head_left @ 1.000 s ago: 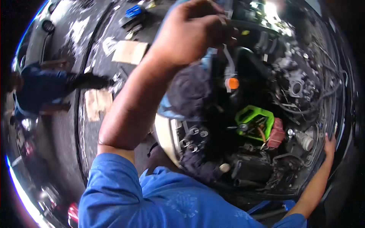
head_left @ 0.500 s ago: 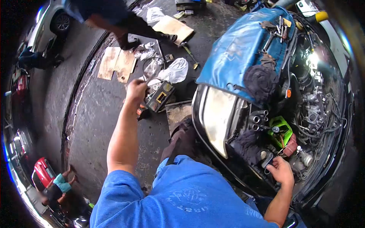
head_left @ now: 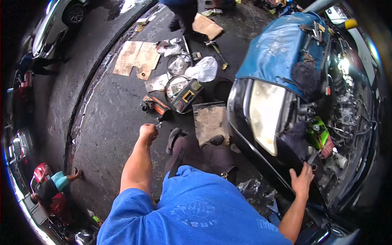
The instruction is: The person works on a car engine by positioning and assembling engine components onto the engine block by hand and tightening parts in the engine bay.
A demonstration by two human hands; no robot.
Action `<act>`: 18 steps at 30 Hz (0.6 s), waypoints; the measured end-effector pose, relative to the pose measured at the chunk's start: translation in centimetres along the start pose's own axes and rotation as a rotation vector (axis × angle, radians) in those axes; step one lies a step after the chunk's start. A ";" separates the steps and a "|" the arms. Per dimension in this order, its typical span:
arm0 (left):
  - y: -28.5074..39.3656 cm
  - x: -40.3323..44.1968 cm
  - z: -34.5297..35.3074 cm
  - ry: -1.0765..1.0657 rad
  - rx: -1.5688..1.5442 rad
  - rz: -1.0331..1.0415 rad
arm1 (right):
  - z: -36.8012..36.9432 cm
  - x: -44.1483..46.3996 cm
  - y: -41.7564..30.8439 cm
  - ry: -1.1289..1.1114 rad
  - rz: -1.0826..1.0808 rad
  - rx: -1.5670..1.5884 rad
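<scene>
My left hand (head_left: 148,133) is closed over the dark floor, with a small metal piece (head_left: 159,124) showing at its fingers; what it is I cannot make out. My right hand (head_left: 302,179) rests with spread fingers on the black front edge of the car, below the headlight (head_left: 265,114). Just above its fingertips lie a dark cloth (head_left: 295,141) and a green tray (head_left: 320,132) in the engine bay. An orange and black tool case (head_left: 155,104) and a grey box with a yellow latch (head_left: 184,96) stand on the floor ahead of my left hand.
A blue cover (head_left: 271,47) with tools on it drapes the fender. Flattened cardboard (head_left: 137,59), a white plastic bag (head_left: 204,69) and a hammer (head_left: 220,53) lie on the floor. One person (head_left: 183,16) stands beyond; another person (head_left: 55,188) is at the lower left.
My view has swung away from the engine bay toward the floor. My left hand has come down and back toward me. My right hand has shifted onto the car's front edge, its fingers now spread.
</scene>
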State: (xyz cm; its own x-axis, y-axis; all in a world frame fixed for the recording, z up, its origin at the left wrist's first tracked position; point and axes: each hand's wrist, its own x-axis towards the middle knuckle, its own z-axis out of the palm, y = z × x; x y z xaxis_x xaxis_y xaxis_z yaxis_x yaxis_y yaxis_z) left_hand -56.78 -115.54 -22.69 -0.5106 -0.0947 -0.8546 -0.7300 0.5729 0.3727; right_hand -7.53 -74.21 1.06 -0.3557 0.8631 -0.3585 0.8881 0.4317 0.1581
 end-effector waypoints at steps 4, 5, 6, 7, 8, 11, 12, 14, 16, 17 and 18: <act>0.7 6.5 -1.6 -0.107 -0.135 0.140 | 7.4 0.6 -0.4 0.316 0.092 -0.208; 0.6 8.9 -2.2 -0.100 -0.112 0.168 | 8.5 1.0 -0.8 0.384 0.104 -0.239; 0.9 11.3 -2.5 -0.105 -0.084 0.202 | 10.4 1.6 -0.3 0.533 0.084 -0.327; 1.5 14.0 -2.6 -0.123 -0.045 0.245 | 11.4 2.2 0.5 0.613 0.065 -0.368; 1.9 16.4 -2.8 -0.124 0.010 0.280 | 12.0 2.5 1.1 0.613 0.085 -0.358; -0.6 23.2 -6.4 -0.288 0.024 0.316 | 11.7 2.3 -0.1 0.585 0.110 -0.296; -2.3 24.3 -8.1 -0.266 -0.036 0.266 | 11.7 2.1 -0.7 0.562 0.161 -0.298; -5.7 25.6 -11.0 -0.202 -0.074 0.194 | 11.4 3.1 -1.3 0.507 0.234 -0.284; -9.0 26.3 -14.0 -0.164 -0.004 0.153 | 10.5 3.1 -2.3 0.421 0.302 -0.274; -10.7 26.6 -15.6 -0.151 0.036 0.141 | 10.2 3.2 -2.9 0.409 0.314 -0.262; -12.4 26.8 -16.9 -0.109 0.067 0.115 | 10.1 3.5 -3.2 0.408 0.319 -0.254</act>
State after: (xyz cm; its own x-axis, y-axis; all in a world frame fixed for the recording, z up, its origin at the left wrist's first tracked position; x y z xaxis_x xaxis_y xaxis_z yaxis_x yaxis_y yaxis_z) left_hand -69.04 -138.90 -44.09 -0.5342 0.0613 -0.8432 -0.6357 0.6284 0.4484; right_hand -8.64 -75.22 -9.98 -0.2105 0.9703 0.1193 0.8900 0.1397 0.4341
